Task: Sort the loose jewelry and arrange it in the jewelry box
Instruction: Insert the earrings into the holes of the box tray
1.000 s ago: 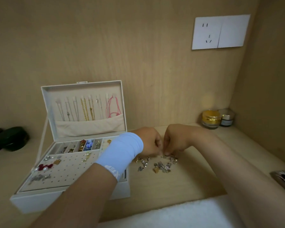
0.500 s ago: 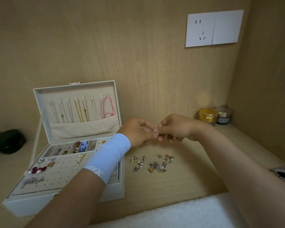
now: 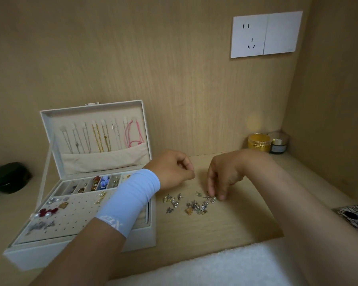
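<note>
The white jewelry box (image 3: 132,236) stands open at left, with necklaces hanging in its lid and earrings on its perforated tray. To its right, a pile of loose earrings (image 3: 191,204) lies on the wooden shelf. My left hand (image 3: 174,170), wearing a light blue wristband, hovers just left of and above the pile. Its fingers are curled and its fingertips are pinched together on a small silver piece that is mostly hidden. My right hand (image 3: 223,178) reaches down to the pile's right edge, with index finger and thumb tips on either side of pearl studs (image 3: 213,199).
A gold jar (image 3: 258,142) and a small dark jar (image 3: 278,144) stand in the back right corner. Dark cases (image 3: 6,180) lie at far left. A patterned object (image 3: 355,218) sits at the right edge, and a white towel (image 3: 225,265) lies in front. A wall socket (image 3: 266,34) is above.
My hands were joined over the pile, then lifted holding a thin silver piece between them. Now they have parted: my right hand is back down at the pile, and my left stays curled.
</note>
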Available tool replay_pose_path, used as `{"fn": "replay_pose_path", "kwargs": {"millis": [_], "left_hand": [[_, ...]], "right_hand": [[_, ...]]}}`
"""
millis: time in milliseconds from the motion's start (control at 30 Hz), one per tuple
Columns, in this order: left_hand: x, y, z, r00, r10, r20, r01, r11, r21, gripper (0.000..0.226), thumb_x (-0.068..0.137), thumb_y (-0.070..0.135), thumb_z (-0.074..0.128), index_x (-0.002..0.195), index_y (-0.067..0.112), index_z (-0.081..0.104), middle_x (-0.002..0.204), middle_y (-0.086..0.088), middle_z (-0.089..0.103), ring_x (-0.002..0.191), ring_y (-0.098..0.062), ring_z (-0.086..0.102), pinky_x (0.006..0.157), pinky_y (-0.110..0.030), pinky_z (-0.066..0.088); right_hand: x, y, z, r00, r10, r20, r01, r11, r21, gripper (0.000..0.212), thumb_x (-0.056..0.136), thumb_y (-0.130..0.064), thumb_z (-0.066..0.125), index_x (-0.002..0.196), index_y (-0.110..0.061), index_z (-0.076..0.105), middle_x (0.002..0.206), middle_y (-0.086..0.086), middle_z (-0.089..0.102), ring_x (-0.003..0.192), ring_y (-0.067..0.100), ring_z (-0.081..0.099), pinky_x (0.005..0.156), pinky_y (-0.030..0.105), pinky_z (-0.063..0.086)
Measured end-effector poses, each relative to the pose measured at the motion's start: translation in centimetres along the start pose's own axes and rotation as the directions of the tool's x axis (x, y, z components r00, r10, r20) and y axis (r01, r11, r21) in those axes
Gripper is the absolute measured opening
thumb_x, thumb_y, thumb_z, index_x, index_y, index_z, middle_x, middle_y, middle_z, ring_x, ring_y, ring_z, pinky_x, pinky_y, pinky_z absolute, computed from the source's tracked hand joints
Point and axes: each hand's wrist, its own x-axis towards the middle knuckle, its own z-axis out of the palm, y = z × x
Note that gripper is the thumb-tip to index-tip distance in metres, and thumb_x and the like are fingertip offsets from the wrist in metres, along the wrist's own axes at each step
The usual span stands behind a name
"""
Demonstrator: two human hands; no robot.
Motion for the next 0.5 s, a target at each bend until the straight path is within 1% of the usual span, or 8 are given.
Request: {"fn": "replay_pose_path", "kwargs": {"millis": [33, 100, 133, 200, 267, 367, 433, 500], "left_hand": [[-0.2, 0.0, 0.0, 1.000, 0.005, 0.002, -0.005, 1.000, -0.005, 0.004, 0.079, 0.023, 0.077, 0.078, 0.021, 0.072, 0.087, -0.003, 0.073, 0.070, -0.009, 0.061, 0.076, -0.027, 0.053], [-0.4, 0.0, -0.1, 1.000, 0.007, 0.004, -0.007, 1.000, 0.003, 0.005, 0.079, 0.023, 0.076, 0.078, 0.022, 0.072, 0.087, -0.001, 0.073, 0.070, -0.008, 0.061, 0.074, -0.024, 0.051], [-0.5, -0.1, -0.2, 1.000, 0.006, 0.001, -0.006, 1.000, 0.012, 0.005, 0.079, 0.024, 0.076, 0.078, 0.022, 0.072, 0.086, 0.000, 0.072, 0.070, -0.008, 0.061, 0.072, -0.022, 0.050], [-0.6, -0.3, -0.4, 1.000, 0.003, -0.008, -0.003, 0.999, 0.032, 0.004, 0.079, 0.025, 0.076, 0.078, 0.023, 0.072, 0.084, 0.003, 0.072, 0.071, -0.008, 0.062, 0.072, -0.021, 0.049], [-0.7, -0.4, -0.6, 1.000, -0.004, -0.016, 0.005, 0.999, 0.051, 0.005, 0.079, 0.025, 0.076, 0.078, 0.023, 0.071, 0.084, 0.003, 0.072, 0.075, -0.010, 0.064, 0.073, -0.023, 0.050], [-1.0, -0.7, -1.0, 0.999, -0.013, -0.047, 0.016, 0.998, 0.067, 0.005, 0.079, 0.026, 0.074, 0.077, 0.024, 0.070, 0.083, 0.007, 0.071, 0.077, -0.008, 0.064, 0.070, -0.020, 0.049], [-1.2, -0.8, -1.6, 0.997, -0.014, -0.079, 0.017, 0.999, 0.036, 0.005, 0.079, 0.024, 0.073, 0.077, 0.023, 0.069, 0.081, 0.007, 0.071, 0.076, -0.009, 0.066, 0.072, -0.022, 0.051], [-1.6, -0.8, -2.3, 0.996, -0.010, -0.088, 0.008, 1.000, -0.027, 0.004, 0.080, 0.020, 0.073, 0.079, 0.020, 0.069, 0.079, 0.000, 0.073, 0.068, -0.010, 0.068, 0.070, -0.023, 0.053]], "right_hand": [[0.3, 0.0, 0.2, 1.000, -0.008, -0.003, 0.008, 1.000, 0.006, 0.021, 0.069, -0.022, 0.089, 0.080, -0.037, 0.079, 0.082, -0.005, 0.067, 0.081, 0.011, 0.056, 0.074, 0.029, 0.044], [0.6, -0.1, 0.5, 1.000, -0.023, -0.018, 0.023, 1.000, 0.019, 0.022, 0.066, -0.025, 0.090, 0.077, -0.039, 0.079, 0.087, -0.004, 0.073, 0.088, 0.010, 0.059, 0.085, 0.032, 0.048], [0.7, -0.2, 0.7, 0.999, -0.031, -0.028, 0.031, 0.999, 0.021, 0.021, 0.066, -0.026, 0.091, 0.075, -0.039, 0.079, 0.090, -0.004, 0.075, 0.089, 0.009, 0.060, 0.088, 0.031, 0.049], [0.7, -0.3, 0.7, 0.998, -0.045, -0.049, 0.046, 0.999, 0.025, 0.018, 0.067, -0.026, 0.090, 0.072, -0.038, 0.078, 0.093, -0.002, 0.077, 0.088, 0.007, 0.060, 0.087, 0.029, 0.048], [0.5, -0.2, 0.6, 0.997, -0.057, -0.053, 0.059, 0.997, 0.045, 0.015, 0.068, -0.028, 0.090, 0.073, -0.037, 0.079, 0.090, 0.003, 0.077, 0.082, 0.009, 0.059, 0.080, 0.031, 0.045], [-0.3, -0.2, 0.2, 0.994, -0.090, -0.065, 0.098, 0.986, 0.138, 0.011, 0.075, -0.025, 0.086, 0.083, -0.029, 0.080, 0.079, 0.000, 0.073, 0.066, 0.010, 0.057, 0.066, 0.030, 0.037], [-0.9, -0.4, -0.1, 0.986, -0.120, -0.118, 0.142, 0.969, 0.202, 0.009, 0.081, -0.018, 0.082, 0.088, -0.024, 0.079, 0.082, 0.002, 0.076, 0.055, 0.009, 0.056, 0.052, 0.024, 0.032], [-1.3, -0.8, -0.3, 0.970, -0.146, -0.193, 0.200, 0.934, 0.297, 0.012, 0.084, -0.012, 0.078, 0.093, -0.021, 0.078, 0.086, 0.003, 0.077, 0.051, 0.009, 0.055, 0.044, 0.021, 0.028]]}}
